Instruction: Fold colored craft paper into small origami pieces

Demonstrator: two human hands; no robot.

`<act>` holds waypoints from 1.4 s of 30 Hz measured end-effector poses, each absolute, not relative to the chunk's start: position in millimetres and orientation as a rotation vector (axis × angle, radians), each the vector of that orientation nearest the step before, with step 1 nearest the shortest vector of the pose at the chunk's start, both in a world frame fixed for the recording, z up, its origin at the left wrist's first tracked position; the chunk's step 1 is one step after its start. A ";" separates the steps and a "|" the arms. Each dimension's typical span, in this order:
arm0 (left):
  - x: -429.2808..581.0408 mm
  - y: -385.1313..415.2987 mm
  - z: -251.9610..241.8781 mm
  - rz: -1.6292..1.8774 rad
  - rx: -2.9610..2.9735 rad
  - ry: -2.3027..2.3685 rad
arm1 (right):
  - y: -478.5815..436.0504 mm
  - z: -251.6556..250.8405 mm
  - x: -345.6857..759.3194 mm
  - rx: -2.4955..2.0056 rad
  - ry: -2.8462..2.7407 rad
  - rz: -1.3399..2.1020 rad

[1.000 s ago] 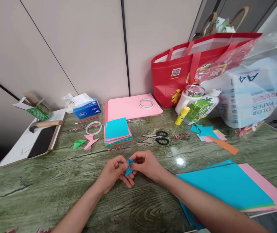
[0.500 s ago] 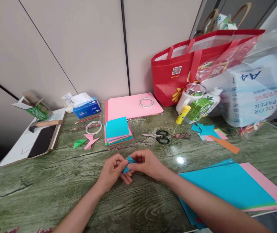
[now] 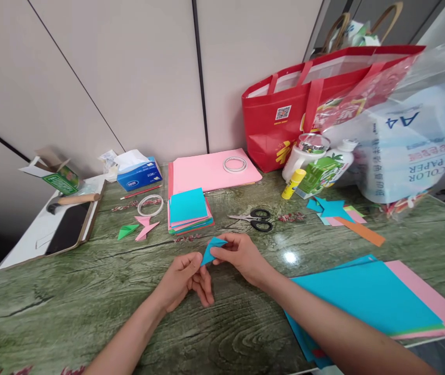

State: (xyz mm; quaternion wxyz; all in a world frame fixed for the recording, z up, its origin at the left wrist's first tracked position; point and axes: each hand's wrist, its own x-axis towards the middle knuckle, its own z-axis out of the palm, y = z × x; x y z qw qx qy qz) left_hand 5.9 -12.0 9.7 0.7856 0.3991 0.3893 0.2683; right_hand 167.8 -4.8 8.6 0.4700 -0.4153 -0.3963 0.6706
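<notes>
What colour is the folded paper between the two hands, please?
The folded paper is bright blue, shown best in the head view.

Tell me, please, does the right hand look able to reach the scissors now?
Probably yes: the scissors lie just beyond the right hand, with nothing visible between them, though that hand holds folded blue paper.

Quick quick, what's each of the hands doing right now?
Left hand: thumb and finger at the folded blue paper's lower tip; can't tell if gripping.
Right hand: closed, pinching that paper.
</notes>
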 end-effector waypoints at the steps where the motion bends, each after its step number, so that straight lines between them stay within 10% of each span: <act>1: 6.3 -12.3 9.9 0.580 0.868 0.839 | -4.9 8.7 167.6 -1.019 -0.966 1.646; 42: 13.4 -16.4 13.0 0.943 1.242 1.182 | -10.3 -1.2 163.9 -1.258 -1.417 1.099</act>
